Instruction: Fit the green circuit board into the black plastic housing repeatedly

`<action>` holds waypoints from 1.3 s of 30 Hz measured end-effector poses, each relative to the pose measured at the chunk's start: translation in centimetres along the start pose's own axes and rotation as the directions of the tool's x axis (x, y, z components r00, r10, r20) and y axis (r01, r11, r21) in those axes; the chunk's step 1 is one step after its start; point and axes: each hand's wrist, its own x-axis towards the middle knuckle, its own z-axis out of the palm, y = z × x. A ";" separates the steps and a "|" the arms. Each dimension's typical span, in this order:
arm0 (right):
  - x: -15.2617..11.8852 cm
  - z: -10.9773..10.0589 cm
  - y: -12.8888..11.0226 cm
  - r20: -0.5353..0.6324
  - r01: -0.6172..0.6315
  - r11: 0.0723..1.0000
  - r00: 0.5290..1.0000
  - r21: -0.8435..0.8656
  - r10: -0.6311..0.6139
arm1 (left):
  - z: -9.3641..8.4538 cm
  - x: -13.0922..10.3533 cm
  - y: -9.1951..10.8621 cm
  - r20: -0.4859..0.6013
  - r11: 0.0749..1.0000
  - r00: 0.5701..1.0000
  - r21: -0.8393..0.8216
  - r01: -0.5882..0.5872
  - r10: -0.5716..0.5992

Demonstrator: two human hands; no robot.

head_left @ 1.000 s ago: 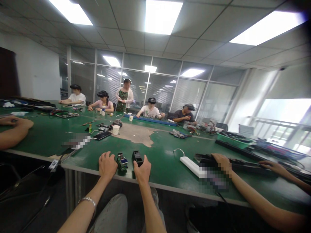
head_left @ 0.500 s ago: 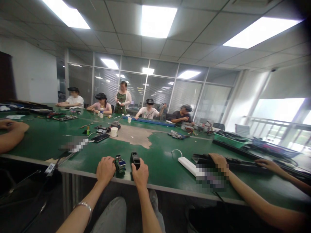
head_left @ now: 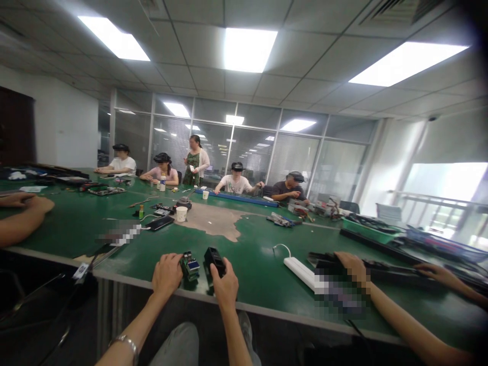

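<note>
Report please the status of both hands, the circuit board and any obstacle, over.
Left hand at circuit board, contact unclear. Right hand gripping black case. Circuit board and black case side by side, apart. White strip farther right, not between them.

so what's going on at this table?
Near the edge of the green table, the person's right hand grips a black case. The left hand is at a green circuit board with a small screen; contact is hard to tell. Board and case are side by side, apart. Off to the right, a co-worker's hand is on a long dark part.
</note>
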 end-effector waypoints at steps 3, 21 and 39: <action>0.1 0.2 -0.3 0.035 -0.078 0.982 0.997 0.170 0.073 | -0.5 -0.2 0.3 0.000 1.000 1.000 -0.002 0.010 -0.010; -1.8 3.8 -7.3 0.116 0.082 0.987 0.988 0.140 -0.099 | -1.5 -0.5 0.1 0.038 0.999 0.998 0.005 0.054 -0.054; -3.7 3.4 -6.2 0.248 0.227 0.972 0.947 -0.058 -0.206 | -1.4 -0.6 0.4 0.001 0.998 0.999 0.032 0.049 -0.049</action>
